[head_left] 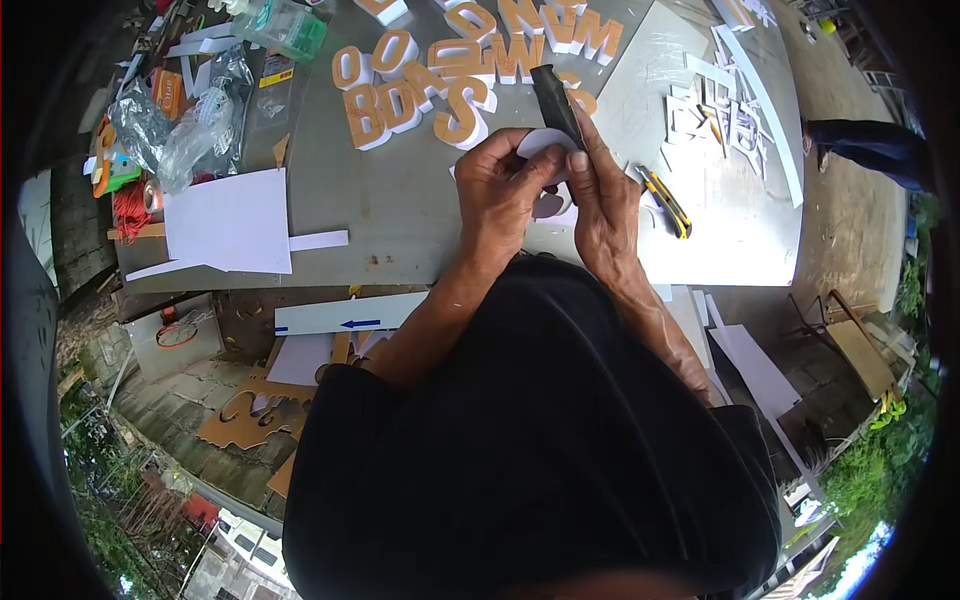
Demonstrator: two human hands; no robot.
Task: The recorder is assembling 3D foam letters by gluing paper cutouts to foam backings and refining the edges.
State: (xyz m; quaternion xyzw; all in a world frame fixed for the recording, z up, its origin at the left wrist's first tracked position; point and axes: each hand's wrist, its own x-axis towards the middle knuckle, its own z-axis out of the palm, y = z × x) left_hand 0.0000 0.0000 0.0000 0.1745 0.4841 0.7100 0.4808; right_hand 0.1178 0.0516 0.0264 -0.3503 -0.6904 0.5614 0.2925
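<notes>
My left hand (497, 195) is closed on a curved white piece (540, 138) of thin sheet, held just above the table near its front edge. My right hand (607, 205) grips a long, flat, dark strip (553, 100) that points away from me, its near end under my fingers. The two thumbs come close together where the strip meets the white piece. Whether the strip is a file or another flat tool, I cannot tell. Just right of my right hand lies a yellow and black utility knife (666, 203). Several block letters (462, 112) with brown faces and white sides stand beyond my hands.
Thin white offcuts (715, 118) lie at the right of the grey table (375, 225). A white sheet (228, 218), clear plastic bags (185, 125) and a green-tinted bottle (285, 28) are on the left. At far right, a person's dark-clothed leg (868, 148) shows beside the table.
</notes>
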